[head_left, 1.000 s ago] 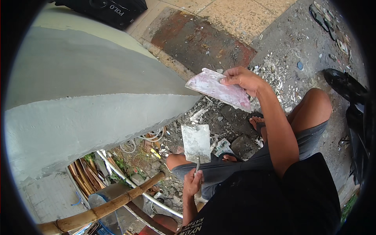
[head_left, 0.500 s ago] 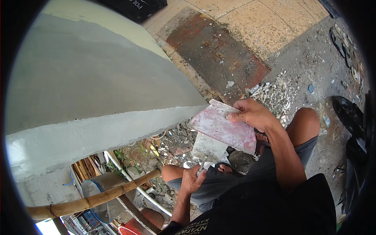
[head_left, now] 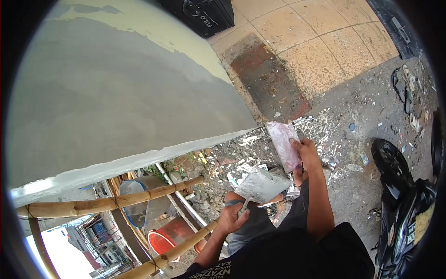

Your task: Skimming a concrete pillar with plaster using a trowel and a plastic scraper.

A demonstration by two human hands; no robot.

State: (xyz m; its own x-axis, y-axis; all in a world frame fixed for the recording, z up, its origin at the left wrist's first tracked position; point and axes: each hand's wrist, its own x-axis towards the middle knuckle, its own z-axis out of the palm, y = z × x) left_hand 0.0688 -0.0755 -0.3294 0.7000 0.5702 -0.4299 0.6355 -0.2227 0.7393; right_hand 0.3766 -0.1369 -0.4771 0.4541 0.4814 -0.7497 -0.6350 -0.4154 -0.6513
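Note:
My left hand is closed round the thin handle of a trowel with a wide, grey-smeared flat blade. The blade is held out over the rubble. In my right hand is a flat board, white with pink stains, pinched at its right edge with the thumb on top. It is tilted, just beyond the blade; whether the two touch I cannot tell. Ahead and to the left stands a wall coated in smooth grey plaster, with pale yellow paint along its far side.
Bamboo poles cross at the lower left, near a red bucket and a grey drum. White chips and rubble litter the ground. A motorcycle stands at right, sandals beyond it. A black bag sits on tiles.
The board has moved away from over the trowel and turned more edge-on, so the blade shows fully. The view has shifted, bringing in the motorcycle and the red bucket.

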